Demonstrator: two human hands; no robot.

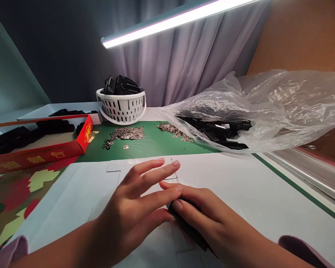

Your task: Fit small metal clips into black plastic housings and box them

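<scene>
My left hand (136, 208) lies low over the white sheet (240, 186) with its fingers stretched out and apart; nothing shows in it. Its fingertips reach toward my right hand (203, 216), which is curled over a small black part (174, 208). Only a dark edge of that part shows under the right fingers and palm. Both hands touch or nearly touch at the fingertips, near the front middle of the table.
A white basket (123, 108) full of black parts stands at the back. Two heaps of small metal pieces (125, 134) lie on the green mat (150, 145). A clear plastic bag (268, 108) holds black parts at the right. A red cardboard box (41, 152) sits at the left.
</scene>
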